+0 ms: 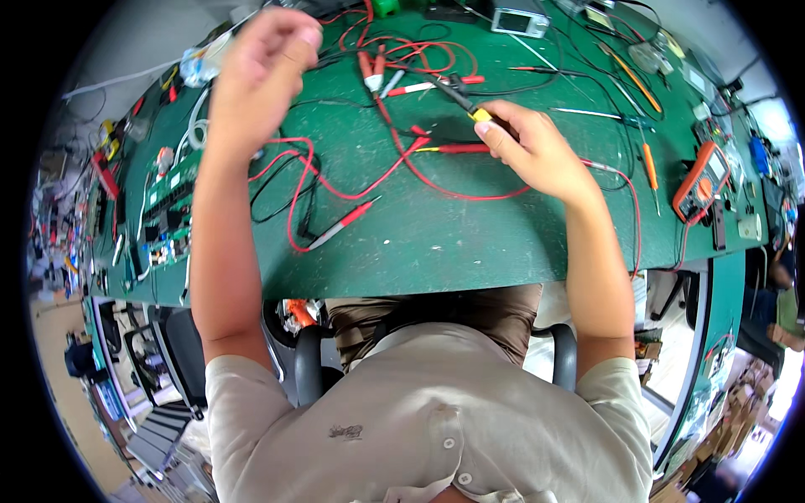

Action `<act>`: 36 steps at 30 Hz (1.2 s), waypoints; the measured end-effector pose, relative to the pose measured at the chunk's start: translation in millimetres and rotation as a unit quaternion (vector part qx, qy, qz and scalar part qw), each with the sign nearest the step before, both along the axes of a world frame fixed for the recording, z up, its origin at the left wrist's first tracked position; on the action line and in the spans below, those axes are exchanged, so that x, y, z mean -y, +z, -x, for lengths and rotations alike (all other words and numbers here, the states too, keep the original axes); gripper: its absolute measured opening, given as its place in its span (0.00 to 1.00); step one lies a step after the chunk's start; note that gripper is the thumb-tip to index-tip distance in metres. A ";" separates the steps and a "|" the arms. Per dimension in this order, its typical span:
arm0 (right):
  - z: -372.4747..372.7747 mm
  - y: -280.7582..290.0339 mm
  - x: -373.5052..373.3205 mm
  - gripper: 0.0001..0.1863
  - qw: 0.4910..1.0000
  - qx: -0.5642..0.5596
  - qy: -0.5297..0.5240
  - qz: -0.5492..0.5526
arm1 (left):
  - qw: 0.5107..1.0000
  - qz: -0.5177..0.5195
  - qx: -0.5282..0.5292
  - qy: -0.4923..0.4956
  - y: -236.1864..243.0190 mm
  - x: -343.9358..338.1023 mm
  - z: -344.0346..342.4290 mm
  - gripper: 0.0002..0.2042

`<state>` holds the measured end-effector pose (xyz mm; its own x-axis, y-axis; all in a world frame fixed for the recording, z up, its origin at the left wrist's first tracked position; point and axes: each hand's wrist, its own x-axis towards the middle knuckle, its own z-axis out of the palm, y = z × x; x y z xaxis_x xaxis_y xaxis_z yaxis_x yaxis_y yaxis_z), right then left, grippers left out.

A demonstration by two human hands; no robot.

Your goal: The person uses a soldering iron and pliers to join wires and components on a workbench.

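Worktop (470,251) in green lies beneath 2 hands: the person's right hand (534,149) pinches a black-and-yellow tool (480,116) over the middle of the far half; the left hand (262,74), blurred, is raised towards the far left corner, fingers curled, any grip impossible to tell; a red multimeter (703,181) lies near the right edge

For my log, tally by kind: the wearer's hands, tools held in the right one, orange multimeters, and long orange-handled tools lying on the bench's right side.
Hands (left hand, right hand): 2
Held yellow-and-black tool: 1
Orange multimeter: 1
Orange-handled tools: 2
Total: 6
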<state>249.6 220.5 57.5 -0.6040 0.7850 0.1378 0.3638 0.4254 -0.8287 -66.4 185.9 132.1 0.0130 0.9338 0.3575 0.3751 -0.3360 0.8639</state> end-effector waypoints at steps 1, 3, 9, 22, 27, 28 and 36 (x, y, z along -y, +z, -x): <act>8.9 2.4 2.5 0.15 0.999 0.029 0.019 -0.034 | 0.999 0.021 -0.049 0.012 -5.6 12.6 -1.8 0.07; 26.1 5.9 7.2 0.16 0.989 0.086 0.055 -0.105 | 0.991 0.082 -0.092 -0.056 -43.4 14.8 28.0 0.05; 59.5 4.6 17.4 0.15 0.988 0.084 0.054 -0.120 | 0.980 0.167 -0.106 -0.009 -69.2 35.2 3.5 0.09; 69.3 -3.8 31.2 0.16 0.991 0.055 0.029 -0.117 | 0.988 0.140 -0.063 -0.019 -86.7 28.9 -5.0 0.08; 68.8 -6.7 30.9 0.17 0.991 0.044 0.020 -0.122 | 0.987 0.138 -0.077 -0.011 -86.6 29.2 -4.9 0.08; 69.0 -5.6 31.5 0.17 0.991 0.044 0.021 -0.122 | 0.988 0.134 -0.073 -0.011 -87.9 29.0 -4.2 0.09; 65.5 -15.1 28.9 0.20 0.953 0.105 0.002 -0.284 | 0.988 0.051 -0.141 0.022 -78.4 35.8 -11.6 0.05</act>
<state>184.0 191.5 42.5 -0.6674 0.6184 0.4151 0.4947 0.7847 -0.3735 -54.8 150.1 53.8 0.0582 0.9666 0.2496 0.6181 -0.2312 0.7513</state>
